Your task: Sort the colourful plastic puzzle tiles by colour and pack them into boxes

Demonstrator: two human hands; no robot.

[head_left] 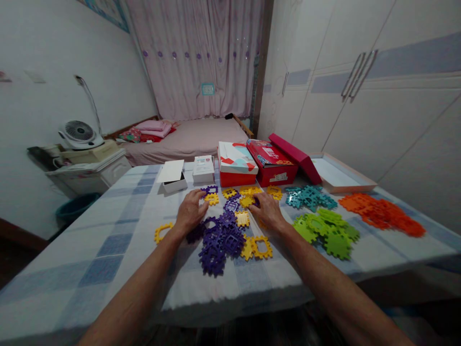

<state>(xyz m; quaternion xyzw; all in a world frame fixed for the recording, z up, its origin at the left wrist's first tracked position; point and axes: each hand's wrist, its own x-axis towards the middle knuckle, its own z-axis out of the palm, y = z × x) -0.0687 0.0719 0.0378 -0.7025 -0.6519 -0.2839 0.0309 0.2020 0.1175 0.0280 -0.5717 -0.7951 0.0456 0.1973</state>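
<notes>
The left hand [190, 211] reaches palm down over the tablecloth [118, 240], its fingertips at a purple frame [211, 190] and a toothed yellow piece [212, 199] just beyond them. The right hand [268, 211] lies opposite, fingers bent inward at another yellow tile [247, 201]. The fingers hide their undersides from this angle, so I cannot tell whether either hand pinches a piece or merely rests on it. Between the wrists, and nearer the body, the purple heap [223, 235] sits overlapped and loose, probably because that spot is the easiest for both hands to draw from. Outward from the right hand lie the teal pile [311, 197], the green pile [327, 233] and, farthest, the orange pile [383, 214], apparently set apart so colours do not mix. Beyond the fingertips stand the white-and-red box [237, 166] and red box [272, 166], seemingly pushed back to leave working room.
</notes>
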